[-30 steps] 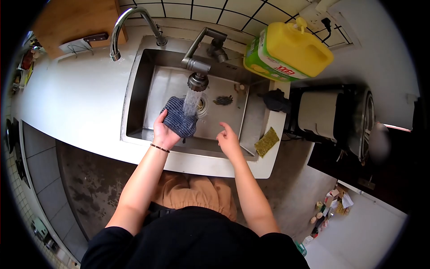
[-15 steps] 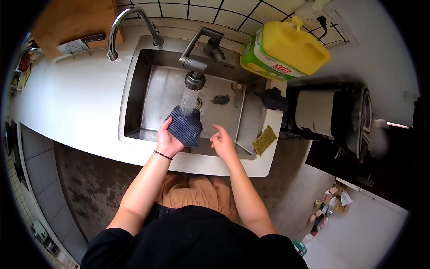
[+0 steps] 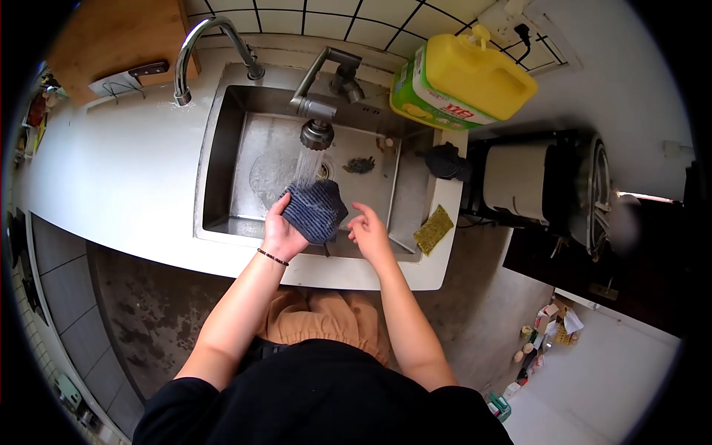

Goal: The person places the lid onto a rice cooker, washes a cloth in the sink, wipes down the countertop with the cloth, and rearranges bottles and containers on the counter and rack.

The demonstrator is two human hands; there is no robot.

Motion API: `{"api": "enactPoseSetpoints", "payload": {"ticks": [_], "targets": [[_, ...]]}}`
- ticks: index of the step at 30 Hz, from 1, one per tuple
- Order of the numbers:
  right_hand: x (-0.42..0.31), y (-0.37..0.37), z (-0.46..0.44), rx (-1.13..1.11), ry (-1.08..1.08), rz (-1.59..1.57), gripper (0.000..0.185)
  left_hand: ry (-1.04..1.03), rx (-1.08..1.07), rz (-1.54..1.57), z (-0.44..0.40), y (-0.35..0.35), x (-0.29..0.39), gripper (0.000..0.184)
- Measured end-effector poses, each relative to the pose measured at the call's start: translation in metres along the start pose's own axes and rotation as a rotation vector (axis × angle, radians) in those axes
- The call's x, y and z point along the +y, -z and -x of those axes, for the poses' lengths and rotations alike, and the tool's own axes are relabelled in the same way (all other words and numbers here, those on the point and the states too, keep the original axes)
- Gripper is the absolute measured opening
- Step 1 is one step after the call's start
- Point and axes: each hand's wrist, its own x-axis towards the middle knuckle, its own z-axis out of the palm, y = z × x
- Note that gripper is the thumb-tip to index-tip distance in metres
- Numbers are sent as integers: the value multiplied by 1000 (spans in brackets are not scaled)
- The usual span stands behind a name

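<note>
A dark blue-grey ribbed cloth (image 3: 315,211) lies folded in my left hand (image 3: 280,231), whose thumb is on its upper left edge; the other fingers are hidden beneath it. Water sprays from the grey faucet (image 3: 317,135) onto the cloth's upper left part. To the right, my right hand (image 3: 368,231) hovers over the sink's front, just apart from the cloth, with its fingers loosely bent and spread and nothing in them. Both hands are above the stainless steel sink (image 3: 256,152). A dark clump of wet scraps (image 3: 360,165) sits on the sink floor near the drain.
A green scouring pad (image 3: 434,230) and a dark crumpled cloth (image 3: 446,162) rest on the right rim. Behind stands a big yellow detergent jug (image 3: 478,78). A chrome gooseneck tap (image 3: 215,30) rises at the left, near a knife (image 3: 130,76) and a wooden board (image 3: 122,37).
The cloth has shifted slightly right and spread wider, closer to my right hand. Water now splashes onto the sink floor left of the drain. The whole view has moved a little.
</note>
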Motion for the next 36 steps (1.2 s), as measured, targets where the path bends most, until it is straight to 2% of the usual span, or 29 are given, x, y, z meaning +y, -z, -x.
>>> {"api": "enactPoseSetpoints", "payload": {"ticks": [8, 12, 14, 15, 17, 20, 21, 23, 25, 26, 29, 30, 33, 34, 36], "targets": [[-35, 25, -47, 151, 153, -14, 40, -153, -57, 9, 4, -6, 40, 47], [-73, 38, -98, 249, 239, 7, 43, -45, -57, 6, 6, -12, 24, 48], [-94, 37, -127, 313, 197, -41, 50, -16, -51, 3, 10, -16, 20, 48], [-93, 37, -151, 390, 200, -36, 48, -7, -55, 2, 12, -16, 20, 49], [-108, 40, -183, 368, 83, -61, 41, -28, -47, -35, 14, -14, 25, 47], [-145, 28, -205, 385, 79, -141, 34, -107, -33, -133, 15, -1, 40, 45], [-161, 21, -209, 414, -7, -80, 37, -143, -27, -171, 16, 3, 45, 44], [-186, 6, -201, 435, 61, 141, 47, -198, -1, -239, 22, 4, 54, 40], [-182, 5, -206, 427, 88, 287, 55, -238, 14, -302, 24, 5, 64, 38], [-179, 6, -207, 424, 99, 360, 59, -266, 28, -320, 25, 5, 66, 30], [-117, 5, -200, 270, 318, 171, 66, -403, 64, -647, 19, 10, 72, 23], [-105, -4, -177, 179, 190, 45, 66, -408, 95, -695, 20, 2, 72, 16], [-36, -48, -116, -167, -184, -295, 72, -438, 74, -966, 14, -1, 77, 14], [-24, -67, -96, -242, -286, -410, 71, -528, 144, -1063, 6, 4, 74, 16], [-14, -96, -71, -367, -434, -669, 68, -674, 72, -1262, -2, -1, 66, 33]]}}
